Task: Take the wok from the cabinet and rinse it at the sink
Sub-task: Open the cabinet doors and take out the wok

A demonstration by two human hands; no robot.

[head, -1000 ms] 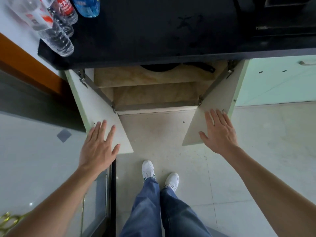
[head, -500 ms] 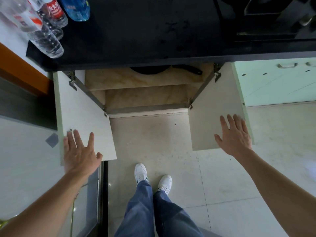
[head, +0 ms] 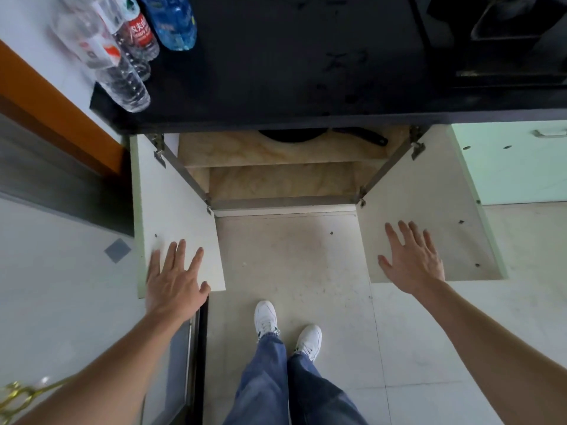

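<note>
Two doors (head: 175, 216) (head: 429, 194) wider, two hands (head: 173, 286) (head: 412, 265), one wok (head: 291, 135)

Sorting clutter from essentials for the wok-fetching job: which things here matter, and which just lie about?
For the job: wok on the upper shelf; left door; right door; left hand and right hand, fingers spread.
Lying about: water bottles on the black countertop; neighbouring green cabinet door.

A polished black table (head: 306, 72) carries clear plastic bottles (head: 122, 78) above matt white cabinet doors (head: 175, 216) on metal hinges (head: 415, 145); marbled beige shelves (head: 276, 154), smooth pale floor tiles (head: 291, 256) and blue denim jeans (head: 267, 378) lie below.
</note>
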